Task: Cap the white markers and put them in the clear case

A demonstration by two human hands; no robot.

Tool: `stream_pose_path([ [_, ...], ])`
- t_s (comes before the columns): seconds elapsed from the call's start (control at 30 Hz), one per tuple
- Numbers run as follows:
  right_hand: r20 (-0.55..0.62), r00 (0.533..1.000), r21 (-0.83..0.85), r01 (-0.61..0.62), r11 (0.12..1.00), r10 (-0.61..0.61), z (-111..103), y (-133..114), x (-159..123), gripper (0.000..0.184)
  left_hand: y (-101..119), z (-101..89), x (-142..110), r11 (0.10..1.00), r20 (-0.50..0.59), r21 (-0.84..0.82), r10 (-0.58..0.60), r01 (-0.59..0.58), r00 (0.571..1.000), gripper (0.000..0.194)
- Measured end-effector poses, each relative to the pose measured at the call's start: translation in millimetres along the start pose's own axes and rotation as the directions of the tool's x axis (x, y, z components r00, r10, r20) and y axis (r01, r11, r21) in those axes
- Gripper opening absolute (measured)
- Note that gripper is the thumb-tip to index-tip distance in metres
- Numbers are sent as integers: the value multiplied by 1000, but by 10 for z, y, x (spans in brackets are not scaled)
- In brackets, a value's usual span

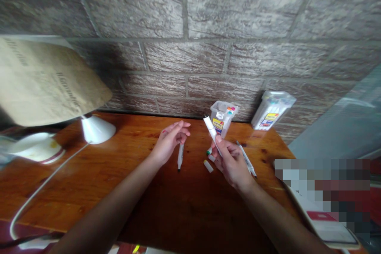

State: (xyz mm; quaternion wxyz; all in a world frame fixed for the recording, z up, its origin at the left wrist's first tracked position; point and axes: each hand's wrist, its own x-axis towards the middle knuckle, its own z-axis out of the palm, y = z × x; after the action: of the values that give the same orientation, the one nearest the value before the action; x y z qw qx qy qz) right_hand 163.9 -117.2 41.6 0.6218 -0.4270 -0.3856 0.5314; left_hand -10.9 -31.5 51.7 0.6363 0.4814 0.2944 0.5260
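Note:
My right hand [233,163] is closed around a white marker [210,127], whose far end points up and to the left. My left hand [172,143] hovers over the table with its fingers loosely curved and apart, and I see nothing in it. Just beneath it lies another marker [180,156] with a dark tip toward me. Several small caps lie by my right hand, among them a white cap [208,166] with a yellow end. Right of that hand rests another uncapped-looking marker [247,160]. Behind it stands a clear plastic case [224,115] with a few coloured marker ends showing.
A second clear case [272,111] full of markers stands at the back right. To the left are a lamp [97,129] with its cord and a white bowl [38,149]. The wooden table [133,222] meets a brick wall [208,59].

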Motion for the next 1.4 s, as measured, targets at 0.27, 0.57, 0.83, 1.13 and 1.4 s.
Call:
stream_pose_path([
  [0.27, 97, 994, -290, 84, 953, -59, -35, 98, 24, 45, -90, 78, -140, 979, 213, 191, 36, -78, 976, 38],
  [0.57, 202, 963, -458, 254, 852, -178, -18, 60, -30, 38, 52, 130, -214, 928, 264, 334, 76, -165, 961, 42],
  [0.83, 207, 964, -504, 250, 827, -165, -27, 19, -39, 46, 87, 165, -246, 953, 232, 289, 26, -95, 972, 40],
  [1.13, 133, 989, -271, 104, 957, -70, -55, -23, 22, 38, -24, 95, -130, 990, 84, 126, 48, -58, 995, 33],
  [1.4, 21, 997, -115, 80, 990, -78, -142, 20, 91, 37, -21, 51, -20, 983, -68, -181, -26, 14, 997, 31],
])
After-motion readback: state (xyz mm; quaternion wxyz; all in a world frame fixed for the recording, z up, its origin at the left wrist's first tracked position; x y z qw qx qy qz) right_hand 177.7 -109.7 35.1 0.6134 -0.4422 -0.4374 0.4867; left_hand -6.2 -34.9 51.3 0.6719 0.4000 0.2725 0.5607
